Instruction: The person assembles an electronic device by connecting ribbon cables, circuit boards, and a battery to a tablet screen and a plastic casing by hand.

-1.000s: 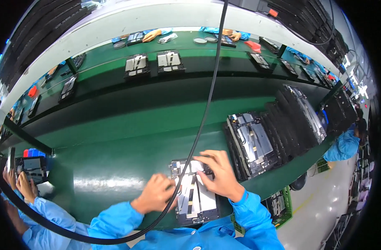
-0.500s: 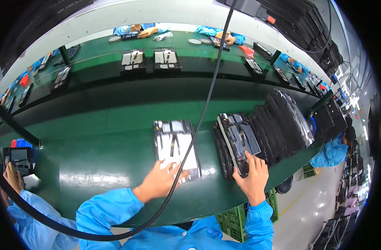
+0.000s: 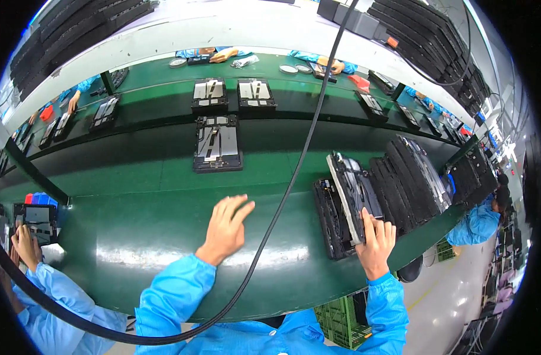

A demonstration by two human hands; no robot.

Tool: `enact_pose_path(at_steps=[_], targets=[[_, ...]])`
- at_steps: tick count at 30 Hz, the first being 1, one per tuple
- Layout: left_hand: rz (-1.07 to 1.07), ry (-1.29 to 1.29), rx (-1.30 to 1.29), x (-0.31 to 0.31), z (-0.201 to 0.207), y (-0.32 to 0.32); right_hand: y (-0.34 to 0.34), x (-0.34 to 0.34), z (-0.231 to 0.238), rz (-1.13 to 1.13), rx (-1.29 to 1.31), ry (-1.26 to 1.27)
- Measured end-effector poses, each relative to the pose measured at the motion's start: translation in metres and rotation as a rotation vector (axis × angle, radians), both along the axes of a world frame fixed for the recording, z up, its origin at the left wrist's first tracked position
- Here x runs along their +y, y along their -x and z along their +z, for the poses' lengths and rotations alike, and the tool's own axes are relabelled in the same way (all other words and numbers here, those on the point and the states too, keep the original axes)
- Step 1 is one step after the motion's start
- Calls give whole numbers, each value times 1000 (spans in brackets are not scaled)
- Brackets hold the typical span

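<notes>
My left hand [image 3: 223, 229] hovers over the bench with its fingers stretched out and nothing in them. Beyond it lies an opened tablet-like device [image 3: 228, 144] in a black foam tray, its silvery inner parts facing up. At the right, my right hand [image 3: 377, 244] grips the near end of another tray with a tablet-like device [image 3: 359, 188]. That tray leans at a slant, its pale edge toward the left. Beneath it and to its left sits one more black tray [image 3: 329, 228]. A row of leaning black trays [image 3: 403, 195] adjoins it on the right.
Two trays with opened devices [image 3: 209, 92] stand on the shelf ledge beyond the green bench [image 3: 164, 231]. A black cable [image 3: 282, 192] hangs across the view. At the left a co-worker's hand [image 3: 27, 245] touches a device. Green crates [image 3: 341, 319] stand below the bench edge.
The opened device has moved from under my left hand to the far side of the bench, and that hand has let go. My right hand has tilted its tray up from the one beneath.
</notes>
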State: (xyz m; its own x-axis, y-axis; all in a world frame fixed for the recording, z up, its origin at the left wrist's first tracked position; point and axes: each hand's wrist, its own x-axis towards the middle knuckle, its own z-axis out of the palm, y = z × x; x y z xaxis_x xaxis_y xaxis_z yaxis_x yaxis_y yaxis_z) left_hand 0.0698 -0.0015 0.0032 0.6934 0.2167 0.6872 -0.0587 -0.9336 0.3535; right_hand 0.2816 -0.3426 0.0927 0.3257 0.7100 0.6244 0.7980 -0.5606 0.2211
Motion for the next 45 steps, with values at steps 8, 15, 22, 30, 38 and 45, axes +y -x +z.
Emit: enact_pose_path(at_steps=[8, 15, 22, 30, 38, 45], targets=[[70, 332, -131, -15, 14, 47, 119, 49, -28, 534, 18, 46], [68, 347, 186, -6, 9, 68, 193, 63, -51, 833, 416, 293], [237, 354, 258, -8, 6, 102, 141, 126, -30, 888, 985, 258], [57, 626, 300, -16, 16, 120, 95, 218, -55, 914, 918, 140], [-66, 705, 449, -1, 28, 121, 93, 224, -81, 888, 1082, 14], [-88, 715, 550, 2, 34, 117, 95, 223, -83, 875, 1027, -60]])
